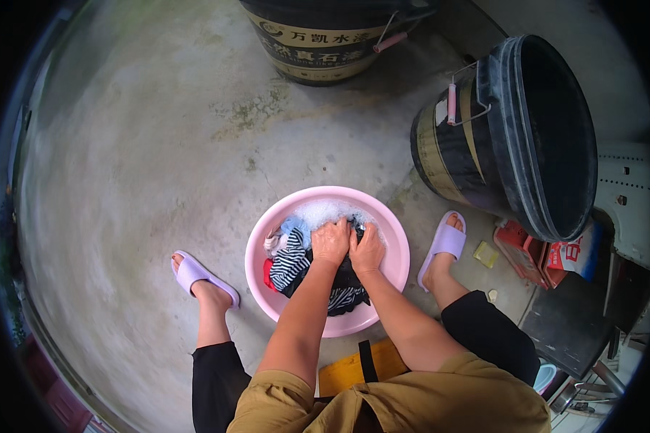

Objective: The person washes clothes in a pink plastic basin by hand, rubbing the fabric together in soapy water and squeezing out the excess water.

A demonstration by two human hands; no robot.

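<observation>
A pink plastic basin (394, 281) stands on the floor between my feet, with wet clothes and white suds (325, 211) in it. My left hand (331, 242) grips a black garment (344, 277) near the basin's middle, its fingers curled and partly hidden. Close beside it, my right hand (367, 250) holds the same dark cloth, thumb towards the left hand. A black-and-white striped garment (290, 262) lies left of my hands, with a light blue cloth (293, 224) and a red cloth (267, 273) around it. More striped fabric (348, 299) shows below my wrists.
Two large black paint buckets stand beyond the basin, one at the top (319, 59) and one tilted in view (466, 140) at right. A yellow soap bar (485, 254) lies near a red plastic basket (517, 254). Purple slippers (208, 281) are on my feet. Behind the basin is a yellow board (341, 376).
</observation>
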